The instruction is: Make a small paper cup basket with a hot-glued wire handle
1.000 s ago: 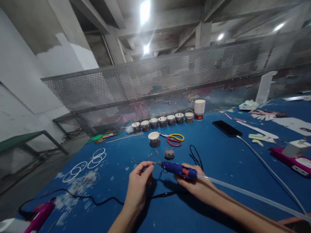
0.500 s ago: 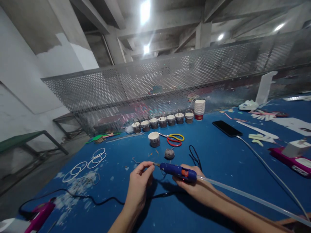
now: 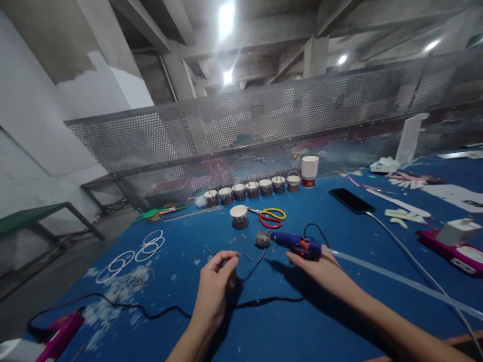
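Observation:
My left hand (image 3: 216, 279) is closed in a pinch on a thin piece of grey yarn (image 3: 210, 250); its ends poke out on both sides of the fingers. In my right hand (image 3: 320, 269) is a blue glue gun (image 3: 290, 242), with a long clear glue stick (image 3: 377, 274) trailing from its back. The gun's nozzle points left, close by a ball of grey yarn (image 3: 261, 240); I cannot tell whether they touch. Beyond the ball stand a white cup wrapped in grey yarn (image 3: 239, 217) and scissors (image 3: 272, 218) with yellow and red handles.
Several yarn-wrapped cups (image 3: 252, 189) line the mesh panel (image 3: 211, 136), beside stacked paper cups (image 3: 310, 168). White rings (image 3: 151, 245) lie at left. A black cord (image 3: 151, 315) crosses in front. At right are a phone (image 3: 352, 200) with its cable and a magenta power strip (image 3: 451, 254).
My right hand has drawn the glue gun right and slightly away from me, off the left fingertips to beside the yarn ball. My left hand keeps its pinch almost in place.

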A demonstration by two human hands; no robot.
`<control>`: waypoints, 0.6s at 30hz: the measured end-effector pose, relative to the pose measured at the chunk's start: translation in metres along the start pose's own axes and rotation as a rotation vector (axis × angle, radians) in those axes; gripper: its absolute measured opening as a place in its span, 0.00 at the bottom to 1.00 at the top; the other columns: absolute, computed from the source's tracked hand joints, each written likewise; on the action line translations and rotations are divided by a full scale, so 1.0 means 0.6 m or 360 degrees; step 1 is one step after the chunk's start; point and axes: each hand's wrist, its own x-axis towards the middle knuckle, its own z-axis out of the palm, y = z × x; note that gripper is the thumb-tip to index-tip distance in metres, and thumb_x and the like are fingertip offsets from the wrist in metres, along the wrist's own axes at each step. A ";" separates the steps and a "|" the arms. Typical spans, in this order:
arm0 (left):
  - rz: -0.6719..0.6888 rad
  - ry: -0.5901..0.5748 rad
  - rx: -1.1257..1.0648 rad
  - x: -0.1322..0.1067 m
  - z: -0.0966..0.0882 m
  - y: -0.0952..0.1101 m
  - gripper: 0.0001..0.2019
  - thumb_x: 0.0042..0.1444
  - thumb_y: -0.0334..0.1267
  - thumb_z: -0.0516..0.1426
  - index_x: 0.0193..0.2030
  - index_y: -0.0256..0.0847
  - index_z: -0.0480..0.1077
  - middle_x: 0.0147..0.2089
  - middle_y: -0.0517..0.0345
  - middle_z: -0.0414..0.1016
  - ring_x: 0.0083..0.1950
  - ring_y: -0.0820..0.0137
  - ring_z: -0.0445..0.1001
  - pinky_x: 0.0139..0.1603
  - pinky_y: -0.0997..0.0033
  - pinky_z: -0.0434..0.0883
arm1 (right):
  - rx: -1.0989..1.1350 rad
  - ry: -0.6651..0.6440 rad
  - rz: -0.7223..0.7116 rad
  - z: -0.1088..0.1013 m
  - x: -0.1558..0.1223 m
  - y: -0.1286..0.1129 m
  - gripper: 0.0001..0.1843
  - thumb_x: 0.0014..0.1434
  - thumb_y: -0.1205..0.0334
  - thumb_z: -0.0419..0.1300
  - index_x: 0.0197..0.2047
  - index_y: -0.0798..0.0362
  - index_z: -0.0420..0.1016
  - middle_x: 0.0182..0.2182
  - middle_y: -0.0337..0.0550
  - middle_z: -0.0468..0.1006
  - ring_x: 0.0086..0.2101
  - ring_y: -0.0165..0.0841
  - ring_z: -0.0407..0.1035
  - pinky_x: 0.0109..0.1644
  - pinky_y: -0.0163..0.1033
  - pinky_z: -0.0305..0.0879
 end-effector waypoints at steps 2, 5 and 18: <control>0.0006 -0.0018 -0.0006 0.000 0.001 -0.001 0.13 0.40 0.43 0.63 0.29 0.36 0.69 0.13 0.72 0.53 0.16 0.81 0.48 0.18 0.79 0.47 | -0.0071 0.0017 0.0128 -0.015 0.016 0.012 0.13 0.52 0.54 0.56 0.24 0.54 0.72 0.15 0.36 0.64 0.18 0.29 0.58 0.21 0.35 0.53; 0.0004 -0.0042 -0.0018 0.001 0.001 -0.003 0.13 0.40 0.43 0.63 0.29 0.37 0.68 0.12 0.73 0.53 0.16 0.81 0.48 0.17 0.79 0.46 | -0.0152 0.0047 0.0285 -0.030 0.042 0.032 0.15 0.53 0.53 0.56 0.26 0.55 0.75 0.14 0.37 0.67 0.18 0.29 0.61 0.22 0.34 0.55; -0.0011 -0.0117 0.0003 0.001 0.004 -0.004 0.13 0.40 0.42 0.63 0.29 0.37 0.69 0.13 0.72 0.53 0.16 0.81 0.49 0.18 0.79 0.46 | -0.0587 0.0028 0.0079 -0.056 0.069 0.093 0.19 0.55 0.53 0.52 0.45 0.50 0.77 0.40 0.44 0.80 0.41 0.42 0.72 0.45 0.41 0.64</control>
